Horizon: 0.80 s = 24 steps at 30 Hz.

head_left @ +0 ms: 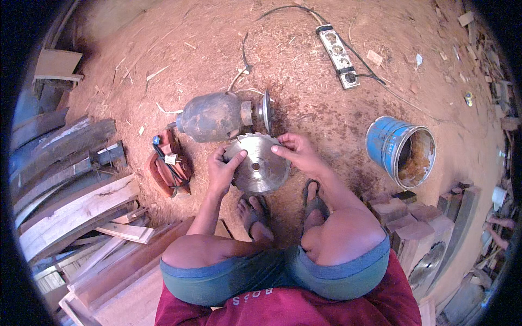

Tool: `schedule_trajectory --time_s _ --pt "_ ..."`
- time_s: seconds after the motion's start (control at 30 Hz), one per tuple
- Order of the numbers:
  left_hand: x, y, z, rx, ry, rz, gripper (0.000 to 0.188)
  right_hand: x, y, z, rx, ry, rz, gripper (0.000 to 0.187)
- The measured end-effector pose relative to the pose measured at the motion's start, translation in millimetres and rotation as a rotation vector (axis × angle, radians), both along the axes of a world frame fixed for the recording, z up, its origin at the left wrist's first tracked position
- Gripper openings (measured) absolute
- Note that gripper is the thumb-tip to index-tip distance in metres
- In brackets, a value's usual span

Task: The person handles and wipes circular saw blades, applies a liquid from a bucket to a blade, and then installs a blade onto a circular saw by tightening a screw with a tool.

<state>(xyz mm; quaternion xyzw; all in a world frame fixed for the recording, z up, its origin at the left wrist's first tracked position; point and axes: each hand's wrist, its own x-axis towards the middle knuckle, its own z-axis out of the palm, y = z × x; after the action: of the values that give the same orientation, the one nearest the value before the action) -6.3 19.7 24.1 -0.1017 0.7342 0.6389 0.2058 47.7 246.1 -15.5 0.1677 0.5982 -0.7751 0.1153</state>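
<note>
Between my two hands is a round steel circular saw blade [260,173] with a small centre hole and teeth around its rim. My left hand [223,169] grips its left edge, thumb on the face. At the upper right edge my right hand [296,151] pinches the rim between thumb and fingers. Just beyond the blade lies a worn grey electric motor [211,117], with a grinding disc [266,111] mounted upright on its right end. The blade's top edge comes close to the disc; I cannot tell whether they touch.
An orange-red power tool [169,165] lies left of the motor. A white power strip [338,56] with cables is at the far right. A blue metal bucket [385,142] tips on its side. Wooden planks [81,217] pile up at left; timber blocks and another saw blade [428,263] sit at right.
</note>
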Motion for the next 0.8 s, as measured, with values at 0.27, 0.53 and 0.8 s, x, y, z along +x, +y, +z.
schedule_trajectory --time_s 0.27,0.53,0.8 --pt "-0.4 -13.5 -7.6 0.095 -0.034 -0.059 0.025 2.4 -0.1 -5.0 -0.019 0.047 0.156 0.016" --pt "4.5 -3.2 -14.2 0.068 -0.013 0.048 0.029 -4.2 -2.4 -8.1 0.061 0.01 0.144 0.023" --pt "2.3 -0.9 -19.2 -0.007 0.017 0.039 0.03 -8.8 -4.4 -4.1 0.096 -0.052 0.11 0.026"
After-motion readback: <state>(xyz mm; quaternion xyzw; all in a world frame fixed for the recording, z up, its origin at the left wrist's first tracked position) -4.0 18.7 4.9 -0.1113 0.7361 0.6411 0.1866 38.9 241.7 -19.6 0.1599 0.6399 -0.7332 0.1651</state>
